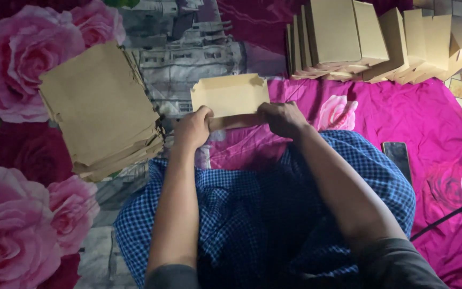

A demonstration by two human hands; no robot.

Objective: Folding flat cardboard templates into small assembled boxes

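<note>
Gripping the lower edge of a tan paper sheet (pixel 231 94), the left hand (pixel 192 127) and right hand (pixel 283 118) pinch it from either side, set apart along that edge. The sheet is pale brown, roughly rectangular, with its two upper corners folded in and a narrow strip turned up along the bottom. It is held above the person's lap, over a blue checked cloth (pixel 252 214). A stack of flat brown sheets (pixel 100 109) lies to the left on a rose-printed bedspread (pixel 12 69). A row of folded envelopes (pixel 380 43) leans at the upper right, and a dark phone (pixel 397 158) lies to the right.
</note>
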